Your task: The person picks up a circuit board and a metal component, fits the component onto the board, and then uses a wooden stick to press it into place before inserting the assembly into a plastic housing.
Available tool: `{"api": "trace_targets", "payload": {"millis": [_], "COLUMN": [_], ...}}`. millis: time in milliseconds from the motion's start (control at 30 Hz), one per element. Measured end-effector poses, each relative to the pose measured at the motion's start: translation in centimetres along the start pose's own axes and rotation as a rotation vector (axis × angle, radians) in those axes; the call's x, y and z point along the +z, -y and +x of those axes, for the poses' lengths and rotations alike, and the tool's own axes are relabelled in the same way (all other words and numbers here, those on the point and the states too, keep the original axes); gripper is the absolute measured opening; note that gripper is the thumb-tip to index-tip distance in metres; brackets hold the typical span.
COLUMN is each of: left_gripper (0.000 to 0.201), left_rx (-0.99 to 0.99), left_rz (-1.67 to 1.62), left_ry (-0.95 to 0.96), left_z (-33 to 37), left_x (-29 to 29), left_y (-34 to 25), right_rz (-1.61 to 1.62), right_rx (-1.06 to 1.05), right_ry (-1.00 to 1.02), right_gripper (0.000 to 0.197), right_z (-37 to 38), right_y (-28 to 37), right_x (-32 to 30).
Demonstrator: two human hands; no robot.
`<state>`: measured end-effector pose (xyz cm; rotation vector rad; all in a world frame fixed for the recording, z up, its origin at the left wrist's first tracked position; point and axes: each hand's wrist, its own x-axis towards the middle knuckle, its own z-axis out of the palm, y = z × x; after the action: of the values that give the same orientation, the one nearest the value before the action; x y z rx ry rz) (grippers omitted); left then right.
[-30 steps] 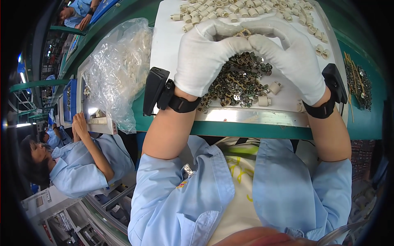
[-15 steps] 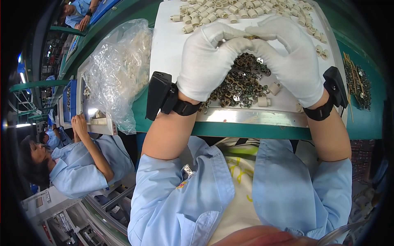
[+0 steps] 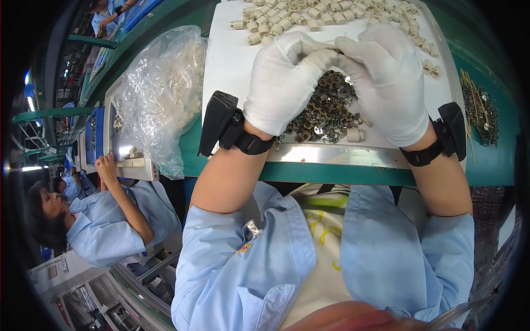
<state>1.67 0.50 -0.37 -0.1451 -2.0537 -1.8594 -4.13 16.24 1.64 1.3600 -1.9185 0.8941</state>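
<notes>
My left hand (image 3: 287,80) and my right hand (image 3: 391,83), both in white gloves, meet over the white board with their fingertips pinched together. Between the fingertips is something small, mostly hidden by the gloves; I cannot make out what it is. Under the hands lies a heap of small metal parts (image 3: 323,118), dark, brassy and silvery. A cream cylindrical part (image 3: 355,135) rests at the near edge of that heap. Beyond my fingers, many more cream cylindrical parts (image 3: 331,15) are spread over the far side of the board.
The white board (image 3: 229,60) has a metal front edge (image 3: 342,156) and sits on a green bench. A clear plastic bag (image 3: 160,94) of pale parts stands to the left. Thin sticks (image 3: 468,105) and strung metal parts (image 3: 486,118) lie right. A co-worker (image 3: 110,220) sits at left.
My right hand has turned and its fingers have drawn closer together, closing the gap beside the thumb. My left hand has shifted slightly right. The fingertips stay together.
</notes>
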Motion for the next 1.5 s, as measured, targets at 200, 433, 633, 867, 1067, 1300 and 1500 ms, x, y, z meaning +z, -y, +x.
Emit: {"api": "trace_targets", "payload": {"millis": [200,433,633,867,1067,1300,1500], "left_gripper": [0.008,0.01,0.014,0.018,0.022,0.024,0.026], "left_rx": [-0.026,-0.041,-0.105,-0.055,-0.128,0.015,0.114], "left_rz": [-0.136,0.066,-0.167,-0.091,-0.251,0.079,0.178], "left_ry": [-0.037,0.004,-0.029,0.019,0.025,0.214,0.082], "left_z": [0.1,0.1,0.3,0.4,0.9,0.7,1.1], "left_x": [0.4,0.0,0.0,-0.1,0.0,-0.5,-0.6], "left_y": [-0.3,-0.4,-0.5,-0.9,0.2,0.6,0.8], "right_rz": [0.689,-0.012,0.366,0.757,0.711,0.342,0.238], "right_rx": [0.765,0.077,0.412,0.719,0.739,0.551,0.672], "right_ry": [0.208,0.044,0.06,0.031,0.174,0.278,0.418], "right_gripper": [0.023,0.013,0.015,0.02,0.024,0.027,0.02], "right_z": [-0.5,-0.3,-0.3,-1.0,-1.0,-1.0,-0.7], "right_y": [-1.2,-0.5,-0.8,-1.9,-1.7,-4.5,-3.1], "right_x": [0.5,0.0,0.2,0.3,0.0,0.1,0.6]}}
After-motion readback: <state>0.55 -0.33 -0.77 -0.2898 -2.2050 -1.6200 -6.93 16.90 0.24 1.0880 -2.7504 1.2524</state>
